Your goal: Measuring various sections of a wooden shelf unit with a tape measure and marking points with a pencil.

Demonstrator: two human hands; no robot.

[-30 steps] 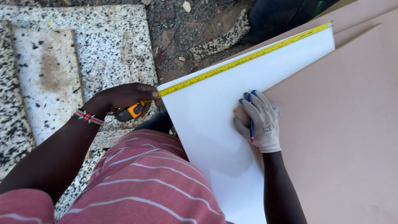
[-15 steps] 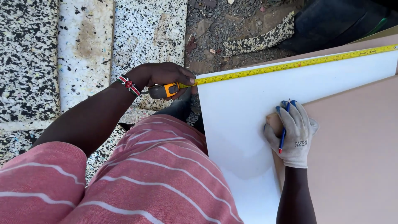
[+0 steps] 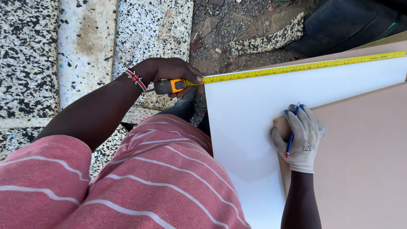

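Yellow steel measuring tape (image 3: 296, 67) runs stretched along the far edge of the flat white board (image 3: 254, 127), its blade lying on that edge from the near corner out past the right side of the view. At the board's left corner my bare left hand (image 3: 171, 74) is clenched around the tape's orange and grey case (image 3: 168, 86), thumb pressing where the blade leaves it. A beaded wristband in red, white and black (image 3: 135, 79) sits on that wrist. My right hand (image 3: 301, 135), in a pale knitted glove with blue fingertips, rests flat on the white board where a tan sheet (image 3: 360, 161) overlaps it, and it grips a blue pen with a red end (image 3: 291, 138) between the fingers, tip pointing toward the tape. Left of the board lie speckled black and white foam slabs (image 3: 42, 51); beyond its far edge is gravelly dirt (image 3: 237, 29) with a strip of the same foam. My red and white striped shirt (image 3: 140, 182) fills the near side
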